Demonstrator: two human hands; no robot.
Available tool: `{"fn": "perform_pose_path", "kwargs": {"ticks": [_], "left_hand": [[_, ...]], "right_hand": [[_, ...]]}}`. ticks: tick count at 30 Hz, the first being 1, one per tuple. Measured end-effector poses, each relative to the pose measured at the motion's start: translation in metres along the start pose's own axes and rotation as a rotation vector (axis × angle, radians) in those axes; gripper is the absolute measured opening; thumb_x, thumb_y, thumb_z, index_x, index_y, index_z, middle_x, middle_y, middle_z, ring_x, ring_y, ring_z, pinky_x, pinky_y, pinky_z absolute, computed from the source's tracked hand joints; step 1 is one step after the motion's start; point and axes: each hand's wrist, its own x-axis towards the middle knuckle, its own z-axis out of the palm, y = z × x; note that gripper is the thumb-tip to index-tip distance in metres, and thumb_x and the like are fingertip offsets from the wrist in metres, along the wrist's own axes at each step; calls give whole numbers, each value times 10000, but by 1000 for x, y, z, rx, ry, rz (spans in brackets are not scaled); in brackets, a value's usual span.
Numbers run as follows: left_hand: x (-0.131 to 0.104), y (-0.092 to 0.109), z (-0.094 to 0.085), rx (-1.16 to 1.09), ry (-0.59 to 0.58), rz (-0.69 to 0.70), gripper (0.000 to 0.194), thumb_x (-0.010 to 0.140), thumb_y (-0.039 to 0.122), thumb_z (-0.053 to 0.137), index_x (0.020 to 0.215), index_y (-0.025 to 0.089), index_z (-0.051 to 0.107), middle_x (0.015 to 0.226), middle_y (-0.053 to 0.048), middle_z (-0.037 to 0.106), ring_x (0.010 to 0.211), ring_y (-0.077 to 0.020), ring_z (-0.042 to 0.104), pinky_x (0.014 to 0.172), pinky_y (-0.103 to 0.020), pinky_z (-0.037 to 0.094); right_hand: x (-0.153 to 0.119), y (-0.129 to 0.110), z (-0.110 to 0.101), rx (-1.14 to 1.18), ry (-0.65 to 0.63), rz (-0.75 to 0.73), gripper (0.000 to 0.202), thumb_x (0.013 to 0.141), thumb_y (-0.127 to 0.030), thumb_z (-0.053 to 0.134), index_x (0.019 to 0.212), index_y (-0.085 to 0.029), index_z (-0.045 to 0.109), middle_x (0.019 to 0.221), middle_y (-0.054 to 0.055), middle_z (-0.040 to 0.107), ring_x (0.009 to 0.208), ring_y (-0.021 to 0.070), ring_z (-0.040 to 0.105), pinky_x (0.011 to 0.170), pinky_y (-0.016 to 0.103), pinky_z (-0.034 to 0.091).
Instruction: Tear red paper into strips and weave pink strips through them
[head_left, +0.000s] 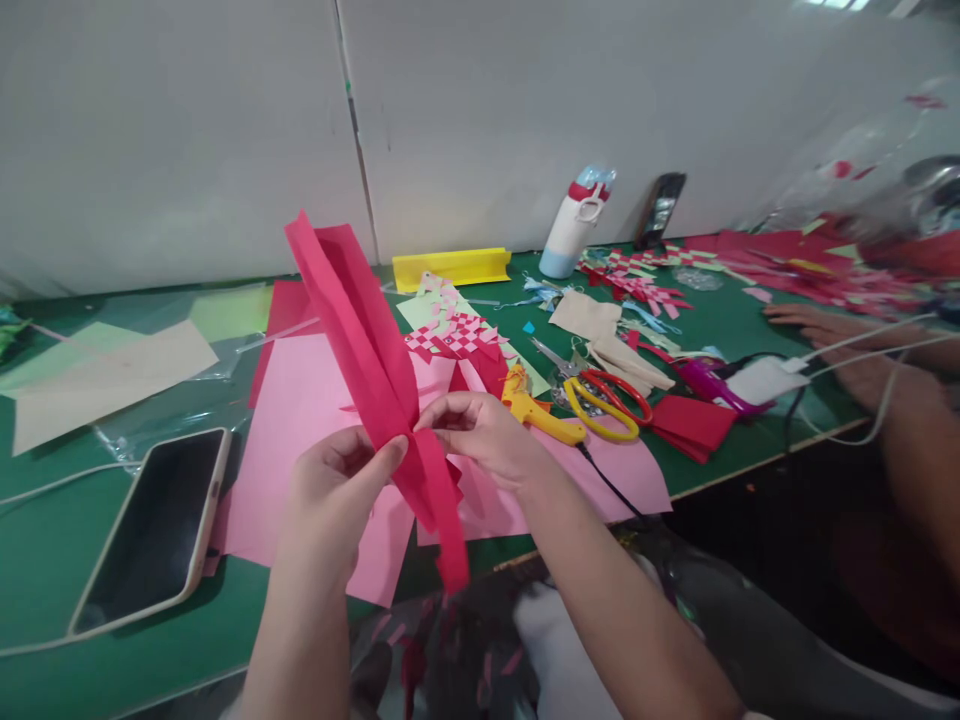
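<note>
A folded red paper point(360, 330) stands tilted in the air over the table, held between both hands. My left hand point(337, 490) pinches its lower part, thumb in front. Close beside it, my right hand point(480, 435) grips the same paper with fingertips pressed together at its right edge. A narrow red strip hangs down below the fingers. Under the hands lie pink sheets point(292, 430). Just beyond them sit woven pink-and-white paper pieces point(465, 335) on a pale green sheet. Right of my right hand are a yellow glue gun point(540, 410) and scissors point(600, 400) with red and yellow handles.
A phone point(154, 530) with a cable lies at left, near beige paper point(112, 385). At the back stand a yellow folded strip point(452, 268), a bottle point(576, 225) and a dark phone point(660, 210). Another person's hands point(825, 330) rest at right, near a purple glue gun point(712, 385) and cables.
</note>
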Motion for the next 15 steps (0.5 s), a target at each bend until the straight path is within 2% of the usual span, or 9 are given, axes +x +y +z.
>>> {"fn": "perform_pose_path", "kwargs": {"ticks": [6,11,15], "left_hand": [[0,0,-1,16,25,1,317,637,359,782,875,155,734,756,-54,726,690,-172,643,660,-269,513],[0,0,-2,33,59,1,305,606,360,794,807,140,730,680,-50,710,630,-167,622,652,-287,510],[0,0,-1,46,65,3,289,606,358,792,791,145,729,631,-37,690,588,-155,601,639,-287,507]], "right_hand": [[-2,-3,-1,17,-31,-18,80,710,-232,736,760,-182,698,794,-10,662,722,88,612,705,219,508],[-1,-1,-3,-57,13,47,190,656,-279,781,786,-167,700,761,1,662,691,101,611,665,233,511],[-1,0,-3,-33,2,30,173,665,-284,776,771,-171,699,768,-1,659,693,93,610,671,224,509]]}}
